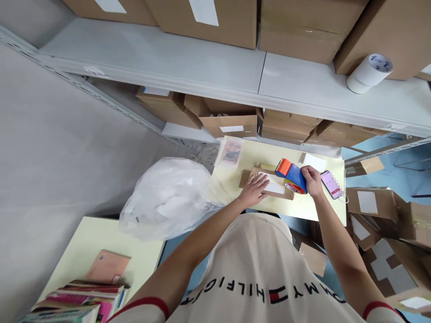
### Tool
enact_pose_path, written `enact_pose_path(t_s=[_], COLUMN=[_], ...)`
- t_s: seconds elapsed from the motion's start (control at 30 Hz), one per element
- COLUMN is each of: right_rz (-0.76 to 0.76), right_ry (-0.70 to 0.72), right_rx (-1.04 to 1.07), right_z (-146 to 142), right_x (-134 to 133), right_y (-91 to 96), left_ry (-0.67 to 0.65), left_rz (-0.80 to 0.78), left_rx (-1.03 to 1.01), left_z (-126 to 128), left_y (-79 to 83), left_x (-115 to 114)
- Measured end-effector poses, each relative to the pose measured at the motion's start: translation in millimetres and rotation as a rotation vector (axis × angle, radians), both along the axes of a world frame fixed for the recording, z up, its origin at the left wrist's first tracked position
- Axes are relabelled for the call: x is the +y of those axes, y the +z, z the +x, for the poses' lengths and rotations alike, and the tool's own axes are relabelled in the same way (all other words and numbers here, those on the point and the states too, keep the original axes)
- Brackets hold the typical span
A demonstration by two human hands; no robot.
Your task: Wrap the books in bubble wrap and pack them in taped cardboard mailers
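Observation:
On the pale yellow table [225, 177] lies a flat cardboard package [288, 193] with a white label [274, 184] on its top. My left hand [253, 189] rests on the package's left part, fingers stretched out over the label's edge. Wrapped around the handle of a blue and orange tape dispenser [296, 172], my right hand [312, 180] holds it over the package's right part. Whether the dispenser touches the package, I cannot tell. Right of that hand lies a phone [331, 184] with a lit pink screen.
A bulging white plastic bag [168, 197] stands left of the table. Above the table runs a grey shelf [215, 67] with cartons and tape rolls [368, 74]. Books [81, 298] lie on the lower-left table; cartons [373, 202] crowd the right floor.

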State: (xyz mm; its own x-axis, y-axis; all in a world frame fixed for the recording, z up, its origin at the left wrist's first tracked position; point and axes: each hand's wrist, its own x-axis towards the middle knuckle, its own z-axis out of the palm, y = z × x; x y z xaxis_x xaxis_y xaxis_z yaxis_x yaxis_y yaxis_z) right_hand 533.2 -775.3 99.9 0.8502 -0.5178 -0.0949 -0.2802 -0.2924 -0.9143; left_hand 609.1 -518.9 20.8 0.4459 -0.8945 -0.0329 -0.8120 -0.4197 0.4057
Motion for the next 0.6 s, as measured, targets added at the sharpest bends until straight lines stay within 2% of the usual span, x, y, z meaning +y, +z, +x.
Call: enact_pose_path(t_s=[0.1, 0.17, 0.33, 0.43, 0.53, 0.6], right_rz=[0.054, 0.063, 0.044, 0.042, 0.037, 0.019], right_ry=[0.079, 0.093, 0.148, 0.153, 0.164, 0.176], right_rx=[0.075, 0.099, 0.092, 0.083, 0.079, 0.074], right_z=[6.2, 6.9, 5.5, 3.9, 2.4, 2.0], right_x=[10.5, 12.3, 7.4, 5.3, 4.7, 4.4], right_y=[-4.2, -7.0, -8.5, -8.8, -9.7, -10.0], left_ry=[0.029, 0.104, 0.489, 0.653, 0.747, 0.756], left_rz=[-0.042, -0.103, -0.363, -0.505, -0.488, -0.421], left_rx=[0.076, 0.196, 0.561, 0.879, 1.286, 1.426], left_z=[-1.2, 0.0, 7.3, 14.6, 23.9, 29.7], left_y=[2.5, 5.7, 20.7, 32.5, 42.5, 46.3], left_x=[0.3, -0.5, -11.9, -25.8, -38.9, -44.7])
